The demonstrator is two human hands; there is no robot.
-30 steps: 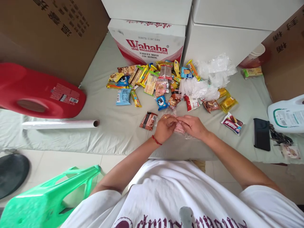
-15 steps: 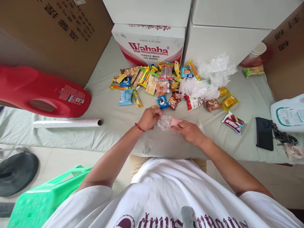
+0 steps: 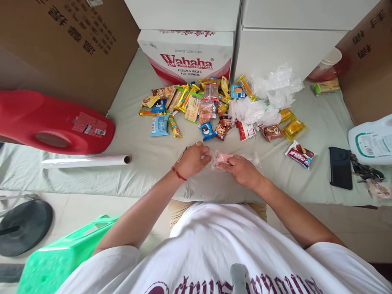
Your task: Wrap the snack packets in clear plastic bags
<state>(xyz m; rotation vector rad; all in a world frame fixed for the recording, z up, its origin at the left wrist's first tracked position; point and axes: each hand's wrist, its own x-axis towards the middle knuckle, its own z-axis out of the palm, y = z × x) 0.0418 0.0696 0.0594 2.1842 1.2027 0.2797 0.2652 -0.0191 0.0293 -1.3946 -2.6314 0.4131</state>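
Observation:
My right hand [image 3: 245, 171] is closed on a pink piece [image 3: 224, 157] inside a clear plastic wrapper [image 3: 215, 162], low over the front of the table. The wrapper's loose end spreads out to the right, beyond the fingers. Close by on the left, my left hand [image 3: 194, 158] has its fingers curled into a pinch at the wrapper's left end. Whatever is between those fingertips is hidden. Just beyond the hands lies a heap of packaged snacks [image 3: 192, 107], with a blue packet [image 3: 207, 131] nearest.
Crumpled clear bags [image 3: 255, 111] lie right of the heap. A purple-white packet [image 3: 299, 154], a black phone [image 3: 340, 168] and keys [image 3: 366, 169] are farther right. At left are a red jug [image 3: 58, 122] and a white roll [image 3: 85, 161]. A Wahaha box [image 3: 186, 57] stands behind.
My left hand has shifted slightly down, its fingers curled tighter. The pink piece now sits nearer the wrapper's left end, with less loose plastic between the hands.

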